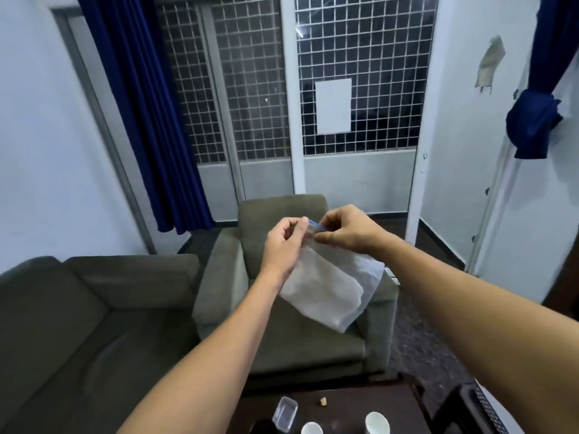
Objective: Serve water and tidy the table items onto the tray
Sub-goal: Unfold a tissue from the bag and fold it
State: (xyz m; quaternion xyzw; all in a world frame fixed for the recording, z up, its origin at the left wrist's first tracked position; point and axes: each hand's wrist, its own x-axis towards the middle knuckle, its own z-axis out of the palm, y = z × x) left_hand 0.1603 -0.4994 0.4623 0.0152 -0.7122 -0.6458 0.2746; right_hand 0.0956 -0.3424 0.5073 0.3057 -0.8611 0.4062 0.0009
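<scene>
While raised: both hands (283, 242) pinching bag (329, 292).

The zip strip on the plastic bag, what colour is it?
Blue, along the bag's top edge between both hands; the head view shows it.

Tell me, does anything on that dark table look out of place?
A small tan crumb lies loose on the dark table, beyond the white cups. Both hands hold a clear zip bag above.
</scene>
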